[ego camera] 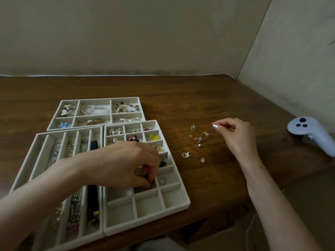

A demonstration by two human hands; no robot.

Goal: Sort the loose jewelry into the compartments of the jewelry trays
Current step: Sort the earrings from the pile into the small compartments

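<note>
My left hand (126, 163) is down over the small-compartment tray (183, 196), fingers curled in and pinching a small silvery piece (139, 168) above the middle column, just at 9 o'clock of the cell that holds a silver hoop (162, 180). My right hand (237, 136) hovers off the table (199, 98) at 3 o'clock of that tray, thumb and forefinger tips drawn together; I cannot tell if anything sits between them

The loose earrings (198, 140), gold with small pearls, lie scattered on the bare wood between the tray and my right hand, just at 9 o'clock of my fingertips and not touching them

The tray's cells toward 12 o'clock already hold pieces: a pair of cameo earrings (116, 131) and a yellow piece (155, 137). The cells at 6 o'clock are bare. Touching it at 9 o'clock is the long-slot tray (39, 140) with chains laid lengthwise, and at 11 o'clock the bracelet tray (54, 120) with beads and brooches

A white controller (308, 131) rests at 3 o'clock, well apart from the jewelry
</note>
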